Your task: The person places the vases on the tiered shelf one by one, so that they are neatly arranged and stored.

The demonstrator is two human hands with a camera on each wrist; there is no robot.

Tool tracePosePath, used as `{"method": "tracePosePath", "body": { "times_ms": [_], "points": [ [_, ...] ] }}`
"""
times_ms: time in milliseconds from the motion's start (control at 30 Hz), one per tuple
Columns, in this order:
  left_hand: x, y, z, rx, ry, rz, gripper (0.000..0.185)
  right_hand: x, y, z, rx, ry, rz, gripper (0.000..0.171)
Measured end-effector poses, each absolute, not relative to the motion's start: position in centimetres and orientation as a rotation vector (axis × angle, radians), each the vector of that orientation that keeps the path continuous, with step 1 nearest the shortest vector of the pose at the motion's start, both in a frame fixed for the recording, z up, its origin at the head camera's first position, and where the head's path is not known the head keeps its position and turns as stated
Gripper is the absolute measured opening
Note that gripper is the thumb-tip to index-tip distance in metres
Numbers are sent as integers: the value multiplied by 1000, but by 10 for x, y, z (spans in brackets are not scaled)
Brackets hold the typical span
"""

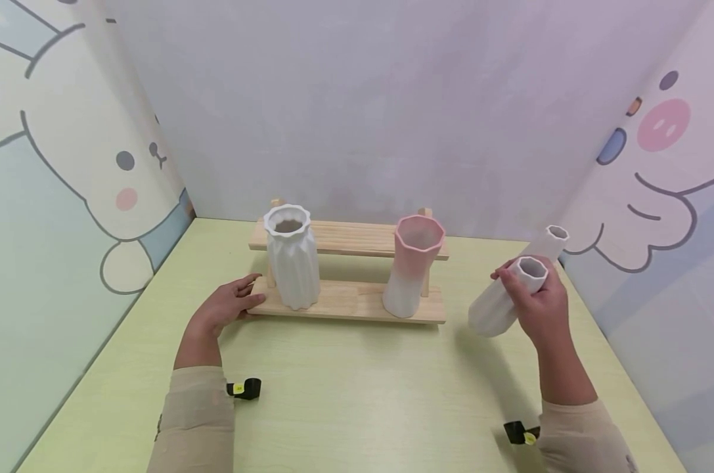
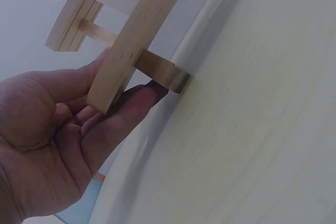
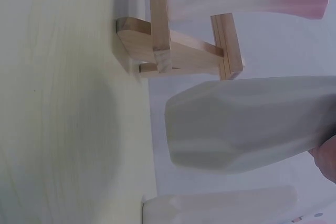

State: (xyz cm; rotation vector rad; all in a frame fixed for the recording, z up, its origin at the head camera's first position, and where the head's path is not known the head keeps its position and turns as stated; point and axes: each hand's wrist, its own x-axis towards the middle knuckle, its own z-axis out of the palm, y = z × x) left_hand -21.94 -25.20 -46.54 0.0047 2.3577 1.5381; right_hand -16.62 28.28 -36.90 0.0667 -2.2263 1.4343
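Observation:
My left hand (image 1: 229,305) grips the left end of a two-tier wooden shelf (image 1: 351,301), thumb on top of the lower board and fingers beneath, as the left wrist view shows. On that board stand a white ribbed vase (image 1: 295,266) at the left and a pink-and-white vase (image 1: 408,272) toward the right. To the right of the shelf, my right hand (image 1: 542,302) holds a white faceted vase (image 1: 495,305) near its mouth. This vase is tilted, its base (image 3: 184,129) raised off the table in the right wrist view.
Behind my right hand stands another white vase (image 1: 548,242), partly hidden. The yellowish table (image 1: 357,394) meets a grey back wall (image 1: 357,118), with cartoon-printed side panels left and right. Black devices (image 1: 247,389) are strapped at both sleeves.

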Motion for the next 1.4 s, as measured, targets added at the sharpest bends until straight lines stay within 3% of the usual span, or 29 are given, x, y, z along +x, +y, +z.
{"method": "tracePosePath", "body": {
  "times_ms": [1400],
  "points": [
    [-218,-250,-463,17,2359,1554,75,-155,258,-365,321,-2218,1462,25]
  ]
}}
